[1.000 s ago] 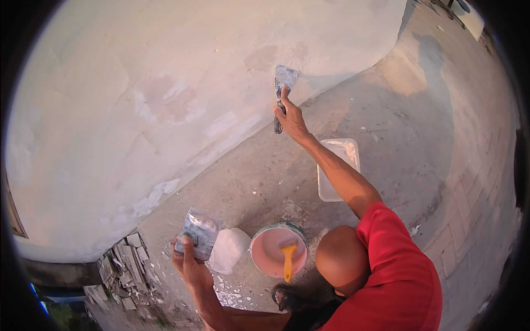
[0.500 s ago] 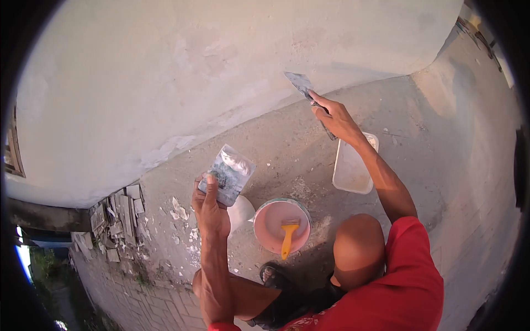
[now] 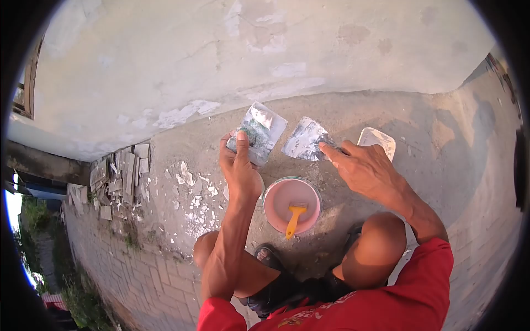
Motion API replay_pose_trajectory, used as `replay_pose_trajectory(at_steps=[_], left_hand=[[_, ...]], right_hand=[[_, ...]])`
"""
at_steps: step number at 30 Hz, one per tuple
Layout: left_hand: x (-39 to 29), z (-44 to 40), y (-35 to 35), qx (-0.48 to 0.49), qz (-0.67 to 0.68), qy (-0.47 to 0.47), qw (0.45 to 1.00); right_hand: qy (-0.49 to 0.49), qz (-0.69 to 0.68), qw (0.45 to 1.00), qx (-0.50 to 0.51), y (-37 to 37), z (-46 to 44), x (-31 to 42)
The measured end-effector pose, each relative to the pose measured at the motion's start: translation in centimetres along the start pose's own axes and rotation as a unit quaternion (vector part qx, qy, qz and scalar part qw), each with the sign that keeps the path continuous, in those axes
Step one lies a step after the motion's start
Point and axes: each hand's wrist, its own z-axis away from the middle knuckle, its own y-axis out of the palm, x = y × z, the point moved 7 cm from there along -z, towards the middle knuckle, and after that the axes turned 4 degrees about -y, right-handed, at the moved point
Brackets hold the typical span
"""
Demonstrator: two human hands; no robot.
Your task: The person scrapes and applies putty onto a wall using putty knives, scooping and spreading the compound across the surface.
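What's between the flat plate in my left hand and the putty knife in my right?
In the head view, only a narrow strip of bare concrete floor shows between the flat plate and the putty knife.

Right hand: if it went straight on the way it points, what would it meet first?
The scraper in the right hand would probably meet the plate in the left hand, though depth is unclear.

Broken slabs (image 3: pixel 129 175) lie piled near paving blocks (image 3: pixel 138 278)
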Motion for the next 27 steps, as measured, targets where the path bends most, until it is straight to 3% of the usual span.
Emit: replay_pose_trajectory(at_steps=[2, 3, 4, 6, 8, 9, 11, 16, 20, 25, 27], left_hand=[[-0.4, -0.6, -0.5, -0.02, 0.004, 0.017, 1.0], [-0.8, -0.4, -0.1, -0.013, 0.033, 0.023, 0.999], [-1.2, -0.2, 0.2, -0.016, 0.036, 0.015, 0.999], [-1.6, 0.0, 0.3, -0.004, 0.03, 0.004, 1.0], [-1.8, -0.1, -0.2, 0.014, 0.031, 0.017, 0.999], [-1.7, -0.3, -0.4, 0.024, 0.027, 0.015, 0.999], [-1.2, -0.6, -1.3, 0.008, 0.022, 0.012, 1.0], [-1.2, -0.7, -2.5, 0.013, 0.006, 0.0, 1.0], [-0.8, -0.7, -2.8, 0.014, 0.015, -0.017, 1.0], [-0.8, -1.0, -2.8, 0.028, 0.013, -0.011, 0.999], [-1.0, -1.0, -2.9, 0.012, 0.01, -0.009, 1.0]], right_hand=[[0.036, -0.011, 0.999, -0.007, 0.5, 1.3, -3.2], [0.16, -0.23, 0.96, -0.002, 1.6, 2.4, -7.0], [0.267, -0.439, 0.858, -0.007, 2.8, 3.7, -10.1], [0.259, -0.601, 0.744, -0.135, 2.1, 4.6, -13.9], [0.28, -0.659, 0.649, -0.257, 3.2, 5.0, -18.8], [0.281, -0.658, 0.646, -0.267, 3.6, 4.6, -20.7], [0.304, -0.672, 0.583, -0.342, 4.7, 4.1, -24.7], [0.324, -0.645, 0.554, -0.415, 7.0, -0.2, -28.9], [0.277, -0.579, 0.609, -0.466, 8.6, -8.6, -25.3], [0.264, -0.576, 0.697, -0.336, 11.1, -11.0, -17.9], [0.28, -0.587, 0.665, -0.368, 11.0, -8.6, -19.1]])
